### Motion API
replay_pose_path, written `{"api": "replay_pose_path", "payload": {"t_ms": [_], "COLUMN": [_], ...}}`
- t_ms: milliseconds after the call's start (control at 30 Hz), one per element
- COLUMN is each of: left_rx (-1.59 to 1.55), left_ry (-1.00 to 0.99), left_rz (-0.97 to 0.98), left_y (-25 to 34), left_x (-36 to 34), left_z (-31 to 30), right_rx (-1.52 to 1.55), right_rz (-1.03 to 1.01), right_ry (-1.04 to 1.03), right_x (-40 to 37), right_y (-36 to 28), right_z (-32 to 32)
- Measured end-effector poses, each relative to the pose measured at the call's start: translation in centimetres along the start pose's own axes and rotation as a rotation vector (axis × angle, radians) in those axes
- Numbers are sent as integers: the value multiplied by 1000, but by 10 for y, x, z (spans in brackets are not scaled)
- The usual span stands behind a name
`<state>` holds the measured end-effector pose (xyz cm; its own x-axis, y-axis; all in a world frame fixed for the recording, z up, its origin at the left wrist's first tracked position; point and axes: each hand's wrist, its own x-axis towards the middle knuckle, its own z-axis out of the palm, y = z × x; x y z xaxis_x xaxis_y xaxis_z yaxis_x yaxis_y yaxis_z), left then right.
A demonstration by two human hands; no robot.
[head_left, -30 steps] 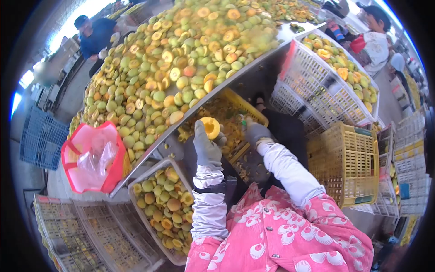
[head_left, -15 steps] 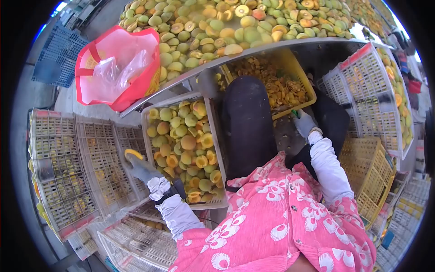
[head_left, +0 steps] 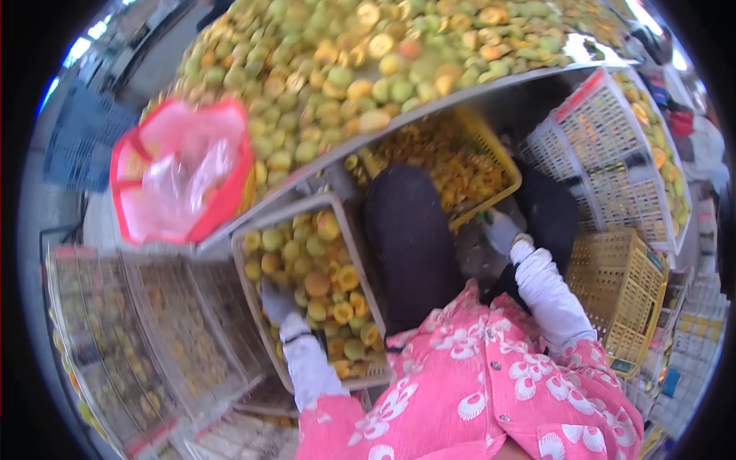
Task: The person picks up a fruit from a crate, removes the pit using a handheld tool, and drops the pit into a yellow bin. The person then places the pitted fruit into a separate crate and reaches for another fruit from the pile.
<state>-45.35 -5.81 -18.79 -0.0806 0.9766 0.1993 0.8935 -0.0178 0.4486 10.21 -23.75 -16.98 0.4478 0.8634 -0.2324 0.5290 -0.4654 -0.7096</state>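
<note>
My left hand (head_left: pixel 277 303), in a grey glove, reaches into a pale crate (head_left: pixel 307 205) of green-and-orange stone fruit (head_left: pixel 317 284), some cut in halves. Its fingers are blurred and partly lost against the fruit, so whether they hold anything does not show. Between my knees my right hand (head_left: pixel 503 232), also gloved, is closed around a small tool with a green handle (head_left: pixel 484 218); its working end is hidden. Just beyond that hand stands a yellow crate (head_left: pixel 512 162) holding orange fruit scraps (head_left: pixel 460 175).
A metal-edged table (head_left: pixel 429 106) heaped with halved fruit lies ahead. On its left sits a red-and-pink bag (head_left: pixel 218 222) with clear plastic inside. Stacked crates flank me: grey ones (head_left: pixel 172 337) left, a white one (head_left: pixel 590 146) and a yellow one (head_left: pixel 606 268) right.
My left hand has moved right, from outside the crate into its fruit. The yellow curved piece at its fingers no longer shows. My right hand keeps its grip; the view has shifted slightly.
</note>
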Motion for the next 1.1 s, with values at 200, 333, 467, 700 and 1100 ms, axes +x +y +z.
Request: {"api": "replay_pose_path", "payload": {"t_ms": [200,333,467,700,1100], "left_rx": [427,327,-282,-56,-996], "left_ry": [-52,-196,-29,-225,-872], "left_rz": [-208,-39,343,568,56], "left_y": [39,129,293,467,490], "left_x": [16,53,79,185,162], "left_z": [-20,-64,-79,47,16], "right_rx": [-23,121,219,353,543], "right_rz": [142,241,315,133,112], "right_ry": [-63,-86,-145,-74,-126], "right_x": [-2,-5,-3,-11,-19], "right_y": [-34,-44,-39,-39,-118], "right_z": [-25,-34,-31,-53,-115]}}
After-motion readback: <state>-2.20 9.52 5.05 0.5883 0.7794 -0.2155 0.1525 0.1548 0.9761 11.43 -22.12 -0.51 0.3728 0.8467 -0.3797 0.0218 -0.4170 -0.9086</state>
